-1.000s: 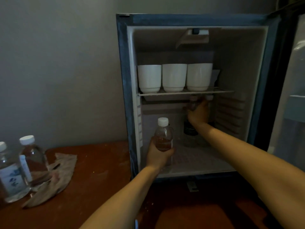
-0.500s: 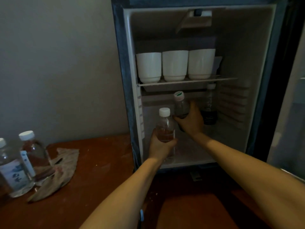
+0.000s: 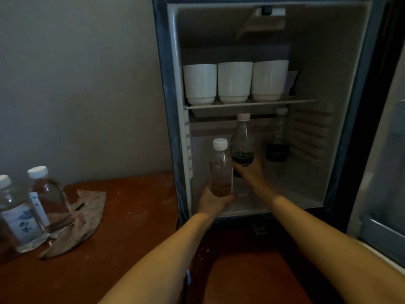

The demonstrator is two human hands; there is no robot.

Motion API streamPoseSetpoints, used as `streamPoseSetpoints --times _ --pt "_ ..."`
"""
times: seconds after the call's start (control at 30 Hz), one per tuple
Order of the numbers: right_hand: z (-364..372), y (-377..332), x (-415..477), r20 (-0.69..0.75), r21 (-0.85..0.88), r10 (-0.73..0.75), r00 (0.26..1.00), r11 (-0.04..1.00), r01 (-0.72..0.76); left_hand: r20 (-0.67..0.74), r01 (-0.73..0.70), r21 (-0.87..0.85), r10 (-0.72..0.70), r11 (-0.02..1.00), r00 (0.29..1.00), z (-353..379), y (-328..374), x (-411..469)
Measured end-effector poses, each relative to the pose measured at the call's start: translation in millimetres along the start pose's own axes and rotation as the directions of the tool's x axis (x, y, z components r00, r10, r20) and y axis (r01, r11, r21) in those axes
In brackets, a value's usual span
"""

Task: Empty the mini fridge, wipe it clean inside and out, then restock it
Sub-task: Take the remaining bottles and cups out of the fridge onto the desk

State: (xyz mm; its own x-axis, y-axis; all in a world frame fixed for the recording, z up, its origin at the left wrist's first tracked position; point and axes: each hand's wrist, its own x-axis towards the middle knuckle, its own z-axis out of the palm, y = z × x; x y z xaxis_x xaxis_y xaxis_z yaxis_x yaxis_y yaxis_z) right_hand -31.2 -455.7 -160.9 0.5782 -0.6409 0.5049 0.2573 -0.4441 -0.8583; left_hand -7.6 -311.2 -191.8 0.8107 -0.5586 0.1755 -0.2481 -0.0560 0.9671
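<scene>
- Clear plastic bottle, white cap, upright in the left grip, fingers wrapped round its base at the mini fridge mouth.
- Just behind, the right grip curls round a dark-labelled bottle in the lower compartment.
- Probably the emptying step: cups and a back bottle aren't out yet.
- Next: carry both to the desk, minding the shelf above.

Nothing legible. White label on water bottle: blurred dark characters. Dark label on fridge bottle: print unreadable.
</scene>
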Motion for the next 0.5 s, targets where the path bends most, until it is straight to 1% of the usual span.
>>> streamPoseSetpoints --times 0.1,0.2,0.3,0.4,0.5 --pt "-1.7 0.4 -4.2 -0.006 0.024 0.033 0.999 0.999 -0.033 -0.039 0.047 -0.005 -0.047 0.999 0.998 1.0 6.0 -3.8" --pt "-7.2 -4.1 -11.8 0.019 0.057 0.073 0.997 0.996 -0.074 -0.059 0.094 -0.036 -0.096 0.995 0.994 -4.8 5.6 -15.4" --pt "-12.3 -16.5 -30.4 0.042 0.075 0.079 0.996 0.994 -0.082 -0.046 0.054 -0.062 -0.057 0.997 0.997 -21.7 3.2 -43.6" --pt "-13.2 -35.9 -57.3 0.032 0.09 0.095 0.995 0.991 -0.097 -0.054 0.02 -0.104 -0.026 0.994 0.998 -44.5 0.1 -72.4" --pt "-7.1 -54.7 -88.8 0.088 0.192 0.095 0.992 0.975 -0.11 -0.093 0.011 -0.11 -0.021 0.994 0.995 -73.1 -0.5 -101.6"
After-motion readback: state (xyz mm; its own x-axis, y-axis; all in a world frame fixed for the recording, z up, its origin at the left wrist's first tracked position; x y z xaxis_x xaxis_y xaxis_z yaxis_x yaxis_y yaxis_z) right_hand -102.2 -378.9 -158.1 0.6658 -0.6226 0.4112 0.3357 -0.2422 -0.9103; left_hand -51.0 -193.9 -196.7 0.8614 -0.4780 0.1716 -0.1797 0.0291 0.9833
